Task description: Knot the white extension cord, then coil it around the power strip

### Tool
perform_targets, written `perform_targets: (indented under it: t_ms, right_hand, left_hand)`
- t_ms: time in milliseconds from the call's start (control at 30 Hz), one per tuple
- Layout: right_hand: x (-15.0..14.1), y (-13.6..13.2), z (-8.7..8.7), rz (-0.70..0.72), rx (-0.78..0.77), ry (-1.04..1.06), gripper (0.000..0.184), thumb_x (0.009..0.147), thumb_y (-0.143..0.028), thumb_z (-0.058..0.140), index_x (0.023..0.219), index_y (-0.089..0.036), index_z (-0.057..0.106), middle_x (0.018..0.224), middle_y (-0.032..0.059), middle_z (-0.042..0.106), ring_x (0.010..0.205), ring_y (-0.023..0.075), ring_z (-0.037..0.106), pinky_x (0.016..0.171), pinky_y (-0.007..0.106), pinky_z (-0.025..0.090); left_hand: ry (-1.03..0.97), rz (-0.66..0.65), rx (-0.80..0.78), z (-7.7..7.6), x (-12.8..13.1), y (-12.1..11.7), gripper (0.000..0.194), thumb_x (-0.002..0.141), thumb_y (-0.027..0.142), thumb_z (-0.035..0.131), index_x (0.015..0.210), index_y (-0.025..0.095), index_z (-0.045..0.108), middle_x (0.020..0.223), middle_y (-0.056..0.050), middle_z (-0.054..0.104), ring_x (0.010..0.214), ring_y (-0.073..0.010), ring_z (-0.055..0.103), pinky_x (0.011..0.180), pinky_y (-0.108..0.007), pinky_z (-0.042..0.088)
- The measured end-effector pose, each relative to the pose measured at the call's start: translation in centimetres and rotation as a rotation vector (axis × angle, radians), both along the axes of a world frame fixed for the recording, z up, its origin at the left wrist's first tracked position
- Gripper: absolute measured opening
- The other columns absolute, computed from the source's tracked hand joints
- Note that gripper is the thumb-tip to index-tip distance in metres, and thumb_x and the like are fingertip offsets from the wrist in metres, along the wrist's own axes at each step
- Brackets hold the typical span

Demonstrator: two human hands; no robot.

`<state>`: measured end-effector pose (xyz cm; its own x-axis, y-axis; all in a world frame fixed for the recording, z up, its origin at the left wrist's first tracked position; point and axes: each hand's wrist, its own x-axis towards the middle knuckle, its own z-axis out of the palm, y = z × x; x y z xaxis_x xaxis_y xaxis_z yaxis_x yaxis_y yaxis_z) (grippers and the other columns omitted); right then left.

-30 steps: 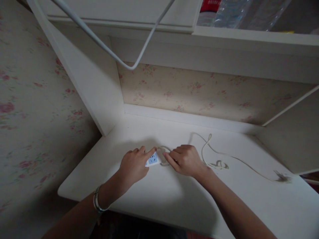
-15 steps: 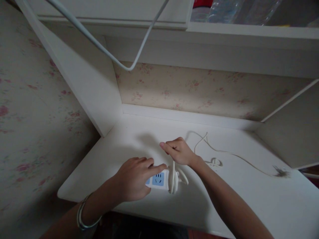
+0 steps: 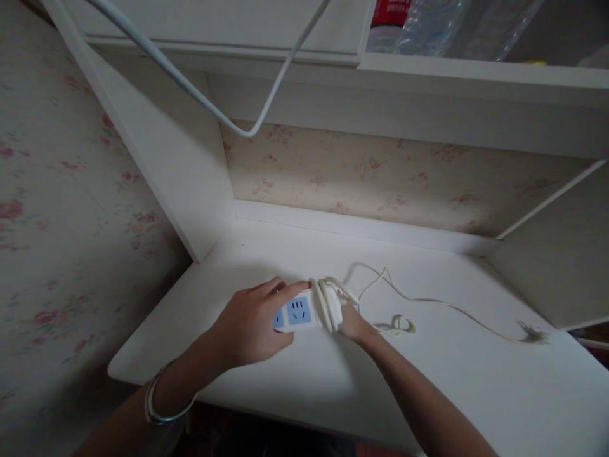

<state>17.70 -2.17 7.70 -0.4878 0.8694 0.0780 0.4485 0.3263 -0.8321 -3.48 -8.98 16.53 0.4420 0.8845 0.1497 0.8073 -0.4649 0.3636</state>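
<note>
My left hand (image 3: 252,317) is closed around a white power strip (image 3: 280,327) with blue socket faces, holding it above the white desktop. Several turns of cream cord (image 3: 325,304) wrap the strip's right end. Just beyond that wrapped end is my right hand (image 3: 351,322), its fingers mostly hidden behind the strip and the turns of cord, where it seems to keep its grip on the cord. More thin cord (image 3: 419,298) trails across the desktop, with a small loop (image 3: 402,324) near my right wrist and a dark, frayed-looking end (image 3: 531,333) at the right.
A white desktop (image 3: 457,387) lies under both hands, with side panels (image 3: 162,146) and a floral-papered back wall (image 3: 323,165). A pale cable (image 3: 209,105) hangs down in front. Clear plastic bottles (image 3: 428,28) sit on the shelf (image 3: 476,70) above.
My right hand has moved down from above the strip to behind its right end, carrying the cord round. The strip has risen and tilted slightly in my left hand.
</note>
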Motion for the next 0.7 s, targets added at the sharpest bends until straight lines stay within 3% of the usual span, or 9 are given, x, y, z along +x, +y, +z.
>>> perform_targets:
  t_ms: [133, 200, 433, 700]
  right_hand:
    - [-0.1, -2.3, -0.7, 0.050, -0.105, -0.129, 0.061, 0.098, -0.052, 0.014, 0.070, -0.017, 0.055, 0.055, 0.0006, 0.052, 0.054, 0.0129, 0.051, 0.055, 0.024, 0.038]
    - [-0.2, -3.5, -0.2, 0.081, -0.046, -0.244, 0.058, 0.099, -0.050, 0.014, 0.075, -0.018, 0.056, 0.058, 0.0005, 0.056, 0.055, 0.0127, 0.054, 0.057, 0.024, 0.037]
    - [0.4, -5.4, 3.2, -0.072, 0.475, -0.621, 0.041, 0.100, -0.042, 0.027, 0.082, -0.019, 0.056, 0.067, 0.0019, 0.065, 0.054, 0.0130, 0.058, 0.054, 0.026, 0.024]
    - [0.6, -4.5, 6.1, 0.039, 0.973, -0.573, 0.039, 0.097, -0.031, 0.041, 0.064, -0.017, 0.057, 0.055, 0.0002, 0.058, 0.048, 0.0100, 0.047, 0.054, 0.031, 0.018]
  left_hand:
    - [-0.004, 0.185, 0.052, -1.1, -0.2, 1.0, 0.073, 0.076, 0.024, 0.059, 0.141, 0.032, 0.027, 0.112, -0.001, 0.060, 0.093, -0.0188, 0.061, 0.075, -0.027, 0.046]
    - [0.071, 0.247, 0.070, -1.8, -0.3, 1.6, 0.076, 0.077, 0.024, 0.057, 0.144, 0.034, 0.023, 0.109, -0.002, 0.060, 0.092, -0.0197, 0.061, 0.074, -0.028, 0.046]
    - [0.267, 0.374, 0.056, -3.6, -0.2, 2.6, 0.081, 0.080, 0.025, 0.055, 0.148, 0.039, 0.013, 0.099, -0.003, 0.057, 0.084, -0.0206, 0.062, 0.067, -0.028, 0.045]
    - [0.347, 0.315, 0.018, -3.7, 0.7, 1.7, 0.084, 0.078, 0.025, 0.055, 0.148, 0.040, 0.010, 0.100, -0.005, 0.058, 0.083, -0.0240, 0.062, 0.066, -0.032, 0.046]
